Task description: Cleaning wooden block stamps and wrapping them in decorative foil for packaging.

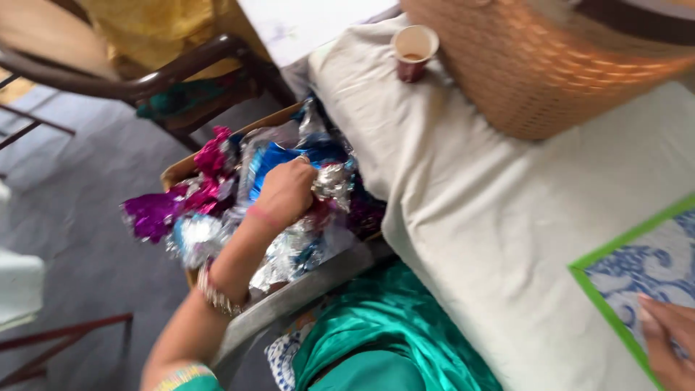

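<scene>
My left hand [286,192] reaches down into a cardboard box [181,170] full of shiny foil pieces in silver, blue, pink and purple. Its fingers are closed around a crumpled silver foil piece [334,181]. A bangle sits on that wrist. At the lower right edge, my right hand [667,340] rests flat on a green-bordered sheet with a blue and white pattern [637,268] that lies on the cloth-covered table [492,217].
A woven basket [536,65] stands at the back of the table, with a small paper cup [414,51] beside it. A dark wooden chair [145,80] stands on the grey floor at the upper left. Green fabric [391,326] drapes over my lap.
</scene>
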